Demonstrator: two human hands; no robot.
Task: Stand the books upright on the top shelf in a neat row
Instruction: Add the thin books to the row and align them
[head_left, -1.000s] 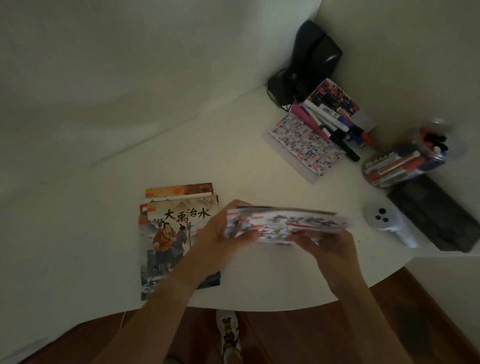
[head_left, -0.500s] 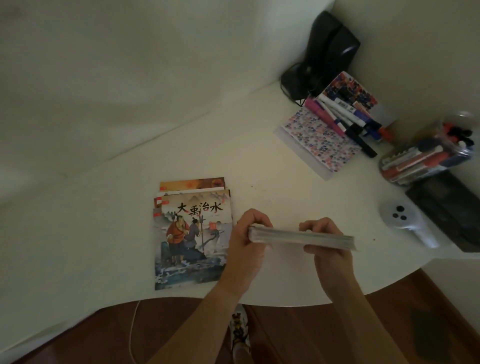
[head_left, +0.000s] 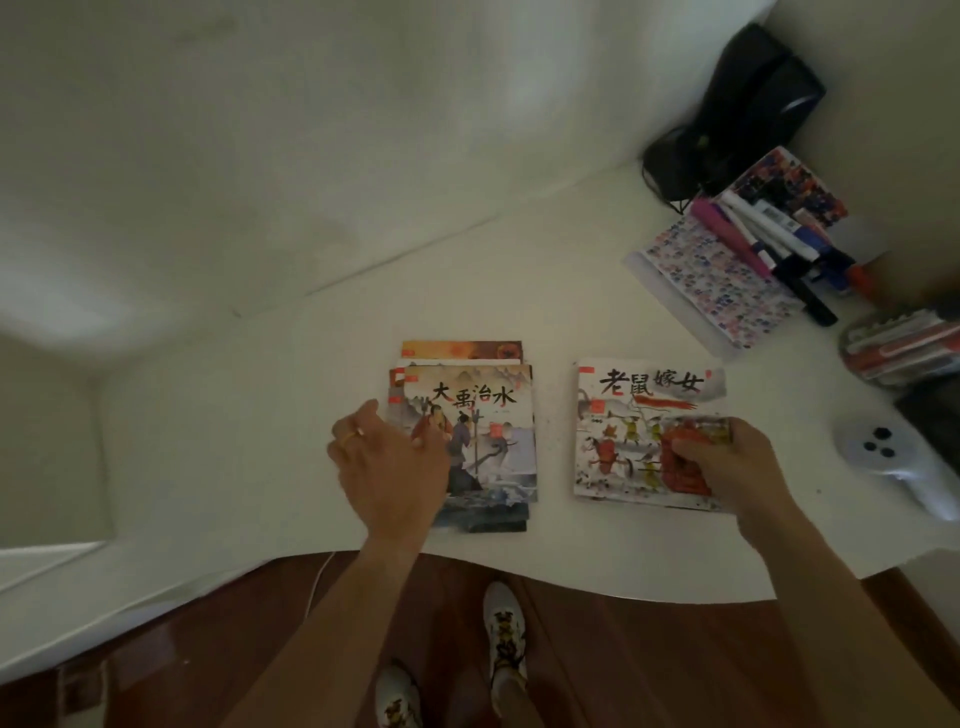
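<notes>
Lying flat on the white counter (head_left: 291, 415), a loose stack of picture books (head_left: 483, 405) sits near the front edge, its top cover showing two figures under large black characters. Just to its right, with a bare strip of counter between them, a second batch of books (head_left: 649, 410) lies face up, with a white cover, black title characters and small red and yellow figures.

The left hand (head_left: 389, 467) rests over the left edge of the stack, fingers (head_left: 363, 421) loosely bent and close together, a gold ring on one; whether they grip the covers or only touch them I cannot tell. The right hand (head_left: 727, 467) holds the lower right corner of the white-covered books, thumb on top of the cover and the other fingers curled under the edge.

At the far right corner stands a black device (head_left: 753, 104) with a cord. Beside it lie a patterned sheet (head_left: 711, 280) and several markers (head_left: 769, 234). A clear container of pens (head_left: 904, 348) lies on its side at the right edge, and a white controller (head_left: 893, 457) with dark buttons sits near the right hand. Below the counter edge, a brown floor (head_left: 156, 649) and white shoes (head_left: 504, 623) show.
</notes>
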